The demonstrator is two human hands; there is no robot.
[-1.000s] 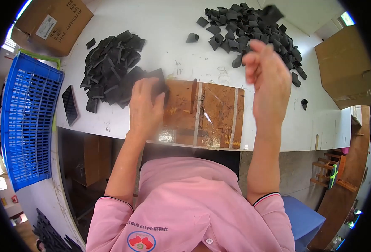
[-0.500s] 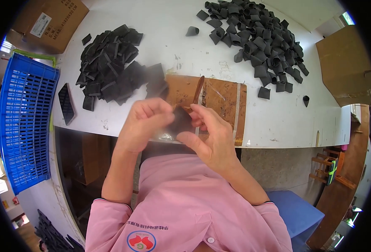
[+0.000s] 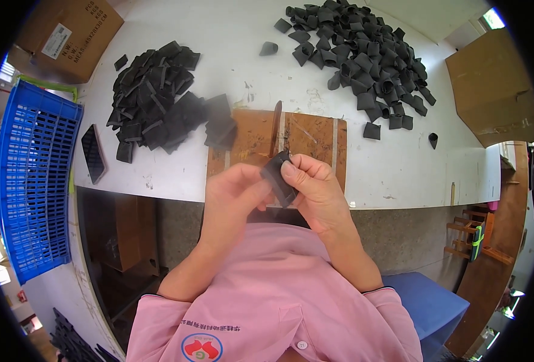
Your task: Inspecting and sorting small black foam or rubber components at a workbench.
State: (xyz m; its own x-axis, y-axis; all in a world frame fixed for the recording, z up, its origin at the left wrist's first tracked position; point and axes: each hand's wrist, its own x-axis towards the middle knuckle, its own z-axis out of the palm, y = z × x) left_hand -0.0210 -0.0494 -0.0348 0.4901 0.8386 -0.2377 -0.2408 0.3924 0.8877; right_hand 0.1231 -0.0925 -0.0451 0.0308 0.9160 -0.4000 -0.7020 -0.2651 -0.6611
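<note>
A small black fabric-like piece (image 3: 281,181) is between my two hands above the table's front edge. My right hand (image 3: 320,188) pinches its upper right side, thumb on the near face. My left hand (image 3: 235,192), slightly blurred, is closed at the left edge of the piece; some of its fingertips are hidden. Just beyond the hands, a thin brown stick (image 3: 276,130) rises over a worn brown board (image 3: 315,136). Several flat black pieces (image 3: 220,123) lie by the board's left edge.
Flat black pieces form a pile (image 3: 152,99) at left; rolled, tube-like black pieces form another (image 3: 369,60) at far right. A phone (image 3: 93,154) and blue basket (image 3: 37,181) are on the left. Cardboard boxes (image 3: 67,39) stand at both sides. A blue stool (image 3: 424,304) is below right.
The black piece has turned, now showing a narrow, folded-looking shape. My left hand has moved lower, and the right hand's thumb has come up onto the piece.
</note>
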